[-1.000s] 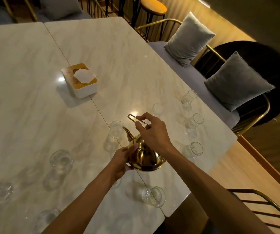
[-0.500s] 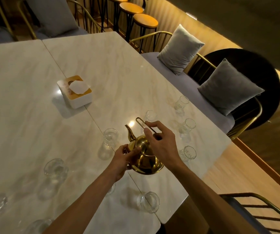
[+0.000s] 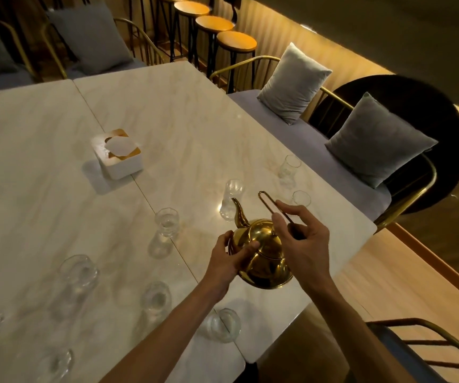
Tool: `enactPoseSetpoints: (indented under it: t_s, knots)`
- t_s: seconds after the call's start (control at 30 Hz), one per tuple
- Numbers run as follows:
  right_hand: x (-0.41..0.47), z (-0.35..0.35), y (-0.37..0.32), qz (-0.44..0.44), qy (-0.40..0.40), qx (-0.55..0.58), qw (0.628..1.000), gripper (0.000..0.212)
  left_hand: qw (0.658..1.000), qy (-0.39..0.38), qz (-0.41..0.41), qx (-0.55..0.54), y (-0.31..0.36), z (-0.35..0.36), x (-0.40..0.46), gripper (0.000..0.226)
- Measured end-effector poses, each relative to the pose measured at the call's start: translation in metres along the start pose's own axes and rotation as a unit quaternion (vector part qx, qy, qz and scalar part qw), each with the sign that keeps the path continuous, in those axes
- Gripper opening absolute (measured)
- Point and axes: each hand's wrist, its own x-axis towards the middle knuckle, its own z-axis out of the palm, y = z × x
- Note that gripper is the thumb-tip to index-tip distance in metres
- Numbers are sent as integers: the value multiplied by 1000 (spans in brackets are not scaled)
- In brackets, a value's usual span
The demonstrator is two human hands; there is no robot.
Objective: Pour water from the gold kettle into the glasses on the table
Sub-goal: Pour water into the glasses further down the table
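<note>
gold kettle (image 3: 264, 258) is up off the marble surface (image 3: 167, 120), right hand (image 3: 304, 241) fingers curled round its wire handle, left hand (image 3: 229, 259) gripping the side with the thumb on the lid. Glasses (image 3: 166, 221) scattered around, the near-left ones blurry, can't make out water levels

gold kettle (image 3: 264, 258) held aloft, glasses (image 3: 167, 223) upright

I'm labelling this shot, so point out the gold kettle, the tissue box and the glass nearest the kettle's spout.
gold kettle (image 3: 265, 261): head view, on its rounded body.
tissue box (image 3: 124, 165): head view, on its white front wall.
glass nearest the spout (image 3: 232, 196): head view, on its clear side wall.
</note>
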Motion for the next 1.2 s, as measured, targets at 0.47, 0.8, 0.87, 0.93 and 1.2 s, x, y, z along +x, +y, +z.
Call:
enactPoseSetpoints:
  t_s: [0.47, 0.8, 0.87, 0.93, 1.2]
  knots:
    - [-3, -76, 42, -4, -82, -27, 996, 25, 997, 37, -52, -48, -51, 80, -22, 99]
    - [17, -78, 60, 18, -175, -72, 982, 19, 988, 59, -108, -91, -65, 94, -23, 71]
    - [20, -75, 60, 20, -185, -79, 979, 17, 986, 61, -121, -99, -66, 94, -21, 68]
    - [23, -70, 58, 20, -194, -87, 977, 16, 984, 64, -132, -106, -67, 93, -19, 64]
    - [39, -54, 53, 32, -234, -103, 966, 12, 972, 54, -179, -139, -65, 88, -9, 66]
